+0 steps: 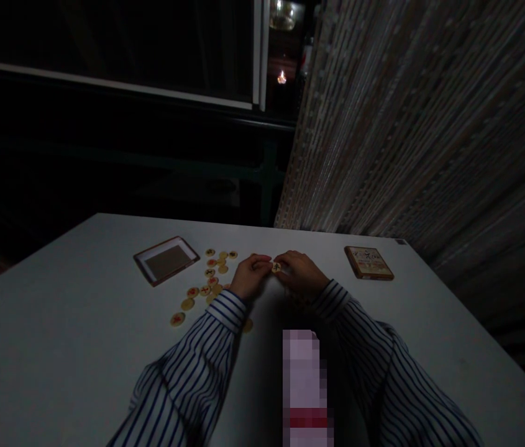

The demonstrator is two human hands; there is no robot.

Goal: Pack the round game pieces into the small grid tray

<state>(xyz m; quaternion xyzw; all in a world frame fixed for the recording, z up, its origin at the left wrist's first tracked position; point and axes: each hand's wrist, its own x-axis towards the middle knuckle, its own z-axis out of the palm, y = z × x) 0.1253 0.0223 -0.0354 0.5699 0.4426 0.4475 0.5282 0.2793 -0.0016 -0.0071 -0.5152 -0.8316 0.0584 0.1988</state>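
Note:
A round xiangqi piece (pixel 276 267) with a dark character is raised between my two hands, above the white table (pixel 104 347). At its right edge, the thumb and fingers of my right hand (pixel 303 270) close on it. My left hand (pixel 249 275) meets it from the left, fingertips pinched together at its edge. Several more pieces (pixel 205 290) lie loosely scattered left of my left hand, some with red characters and some with dark ones. One piece (pixel 248 325) rests near my left cuff. My forearms and sleeves hide part of the tabletop.
An open shallow box part (pixel 167 259) lies at the back left. At the back right is a closed flat box (pixel 368 263) with printed characters. A string curtain (pixel 365 124) hangs behind the table's right side. A pixelated patch (pixel 305 379) covers the front middle.

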